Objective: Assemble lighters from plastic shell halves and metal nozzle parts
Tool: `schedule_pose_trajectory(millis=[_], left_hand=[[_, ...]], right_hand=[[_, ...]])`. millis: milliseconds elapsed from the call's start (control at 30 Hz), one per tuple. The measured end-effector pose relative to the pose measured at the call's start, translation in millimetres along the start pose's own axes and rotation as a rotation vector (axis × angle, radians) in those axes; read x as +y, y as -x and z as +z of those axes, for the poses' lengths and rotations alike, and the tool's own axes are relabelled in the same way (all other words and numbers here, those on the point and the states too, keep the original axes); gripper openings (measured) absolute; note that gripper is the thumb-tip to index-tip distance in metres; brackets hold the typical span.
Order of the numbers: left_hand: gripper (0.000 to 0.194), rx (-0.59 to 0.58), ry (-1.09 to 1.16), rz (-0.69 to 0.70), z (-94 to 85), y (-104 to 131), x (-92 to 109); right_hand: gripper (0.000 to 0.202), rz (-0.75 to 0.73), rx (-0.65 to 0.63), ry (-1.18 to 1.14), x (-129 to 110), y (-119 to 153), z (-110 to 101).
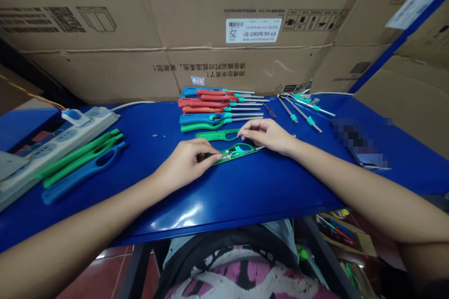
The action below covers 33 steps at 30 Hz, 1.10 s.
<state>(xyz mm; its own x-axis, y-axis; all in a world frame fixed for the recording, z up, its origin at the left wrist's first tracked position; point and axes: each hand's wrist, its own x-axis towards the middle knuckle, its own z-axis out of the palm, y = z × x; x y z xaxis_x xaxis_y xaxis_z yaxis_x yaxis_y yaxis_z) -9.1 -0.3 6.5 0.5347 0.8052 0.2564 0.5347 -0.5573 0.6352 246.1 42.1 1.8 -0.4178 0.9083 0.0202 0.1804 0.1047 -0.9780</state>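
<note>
Glossy blue desk (147,119), twelve o'clock: left hand (191,161) pinches open green plastic shell (240,154) — right hand (268,135), hold unclear (likely parts-fitting; steadiness next).

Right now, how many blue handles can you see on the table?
3: a blue handle near the power strip, another behind the red handles, a third in front of them. More may be hidden.

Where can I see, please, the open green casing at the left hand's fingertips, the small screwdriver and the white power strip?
Open green casing (239,156): head view, on its near rim.
Small screwdriver (271,112): head view, on its handle.
White power strip (53,144): head view, on its top between two sockets.
</note>
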Motion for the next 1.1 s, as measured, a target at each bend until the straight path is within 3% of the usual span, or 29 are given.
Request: schedule_pose_trajectory(millis=[267, 533, 933, 1100], left_hand=[[0.015, 0.029, -0.038, 0.017, 4.1, 1, 2], [0.015, 0.019, -0.085, 0.025, 5.3, 5, 5], [0.01, 0.04, -0.136, 0.044, 6.4, 5, 5], [0.012, 0.035, -0.162, 0.062, 5.0, 6, 5]], right_hand=[[0.026, -0.065, -0.046, 0.111, 5, 1, 2], [0.023, -0.425, -0.019, 0.533, 9, 7, 14], [0.027, -0.448, 0.015, 0.61, 11, 6, 18], [0.015, -0.439, 0.002, 0.556, 0, 8, 1]])
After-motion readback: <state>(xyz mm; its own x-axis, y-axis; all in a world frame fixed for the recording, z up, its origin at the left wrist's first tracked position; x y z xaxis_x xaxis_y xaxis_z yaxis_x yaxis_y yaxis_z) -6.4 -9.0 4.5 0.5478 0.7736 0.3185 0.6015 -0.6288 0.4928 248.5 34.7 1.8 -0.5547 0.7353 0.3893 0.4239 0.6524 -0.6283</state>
